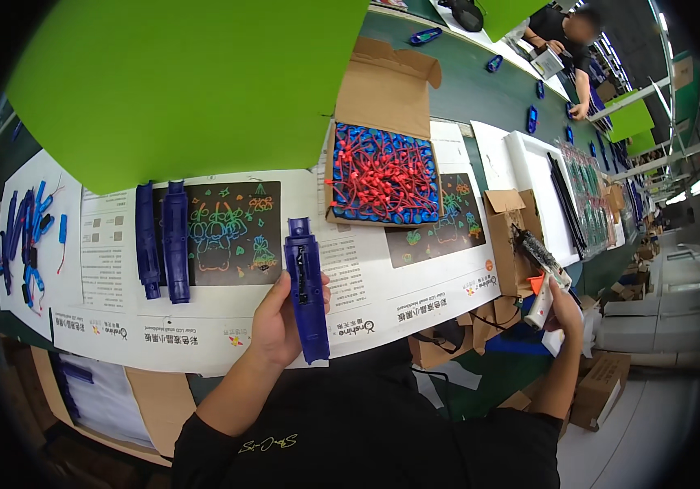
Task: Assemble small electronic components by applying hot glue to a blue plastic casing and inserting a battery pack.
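Note:
My left hand (279,328) is closed around a long dark-blue plastic housing (307,306), held upright above the front edge of the paper-covered bench. The housing's open side faces up and shows a narrow black strip inside. Off to the right, my right hand (563,310) grips a white glue gun (539,307) with an orange trigger. Its dark, grimy front end points into a small open cardboard box (510,265). Two more blue housings (176,244) lie side by side on the paper, left of my left hand.
An open carton (382,213) holds blue cells with red leads. A green panel (179,81) rises at the back left. Blue parts with wires (36,236) lie at far left. A white foam tray (533,179) stands right. Beyond the bench, a person (566,49) reaches toward blue parts.

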`<state>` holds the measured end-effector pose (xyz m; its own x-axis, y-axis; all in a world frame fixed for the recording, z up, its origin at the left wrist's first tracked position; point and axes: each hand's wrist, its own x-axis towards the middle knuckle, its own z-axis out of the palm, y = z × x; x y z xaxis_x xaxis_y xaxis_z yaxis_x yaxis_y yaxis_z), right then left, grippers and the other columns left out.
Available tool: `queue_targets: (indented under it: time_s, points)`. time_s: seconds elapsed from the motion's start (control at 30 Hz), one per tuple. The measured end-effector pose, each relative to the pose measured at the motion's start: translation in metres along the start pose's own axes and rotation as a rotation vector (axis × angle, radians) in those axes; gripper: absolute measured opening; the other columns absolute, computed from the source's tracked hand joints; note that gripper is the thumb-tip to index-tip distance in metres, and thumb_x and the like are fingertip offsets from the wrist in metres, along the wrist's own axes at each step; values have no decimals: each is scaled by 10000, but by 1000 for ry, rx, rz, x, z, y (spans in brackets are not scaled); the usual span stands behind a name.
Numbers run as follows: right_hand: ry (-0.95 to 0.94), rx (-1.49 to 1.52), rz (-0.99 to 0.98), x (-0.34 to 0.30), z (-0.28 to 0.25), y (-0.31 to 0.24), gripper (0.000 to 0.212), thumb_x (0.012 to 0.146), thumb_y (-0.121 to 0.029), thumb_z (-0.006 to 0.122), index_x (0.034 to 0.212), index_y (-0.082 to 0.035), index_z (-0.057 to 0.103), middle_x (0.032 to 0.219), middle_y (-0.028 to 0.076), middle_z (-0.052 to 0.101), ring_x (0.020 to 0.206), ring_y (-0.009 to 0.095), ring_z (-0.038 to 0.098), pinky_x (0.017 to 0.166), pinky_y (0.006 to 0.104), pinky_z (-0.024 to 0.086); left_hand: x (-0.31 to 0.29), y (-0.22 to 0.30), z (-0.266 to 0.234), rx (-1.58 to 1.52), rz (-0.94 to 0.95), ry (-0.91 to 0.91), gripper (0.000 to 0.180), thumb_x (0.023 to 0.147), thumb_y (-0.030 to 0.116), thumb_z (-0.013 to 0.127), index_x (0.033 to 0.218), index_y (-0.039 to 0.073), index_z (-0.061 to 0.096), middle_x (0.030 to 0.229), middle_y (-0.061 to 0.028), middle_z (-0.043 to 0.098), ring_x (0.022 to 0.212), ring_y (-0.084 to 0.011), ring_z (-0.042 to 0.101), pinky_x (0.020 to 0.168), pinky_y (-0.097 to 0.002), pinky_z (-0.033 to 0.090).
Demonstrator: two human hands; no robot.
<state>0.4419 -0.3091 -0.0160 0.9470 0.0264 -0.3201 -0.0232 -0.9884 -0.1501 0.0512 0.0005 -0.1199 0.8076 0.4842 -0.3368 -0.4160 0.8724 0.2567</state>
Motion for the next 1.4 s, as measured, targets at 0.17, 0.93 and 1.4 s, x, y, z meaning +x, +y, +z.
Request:
queue_targets:
  time_s: [0.17, 0.93, 1.4]
  points:
    - [283, 260, -772, -79, 0, -109, 216, 849, -151, 625, 747, 39, 619, 570, 68, 575, 501, 82, 484, 478, 280, 390, -1, -2, 3, -40, -22, -163, 538, 955, 345, 377, 1374, 13, 312, 918, -102, 555, 736, -199, 487, 661, -308, 382]
    - [-12, 722, -1109, -131, 66, -189, 78, 849, 26, 567, 924, 44, 562, 1036, 153, 632, 787, 152, 638, 673, 258, 528, -9, 9, 33, 158, -101, 50, 536, 951, 372, 341, 1346, 12, 359, 961, -86, 566, 772, -184, 553, 686, -319, 453]
    - [-388, 931, -1157, -180, 108, -155, 384, 767, 62, 561, 1147, 22, 515, 1095, 154, 572, 1001, 215, 572, 800, 321, 496, 15, -30, 68, 447, -49, -26, 378, 829, 152, 690, 1131, 64, 480, 827, -3, 570, 696, -61, 529, 634, -211, 450]
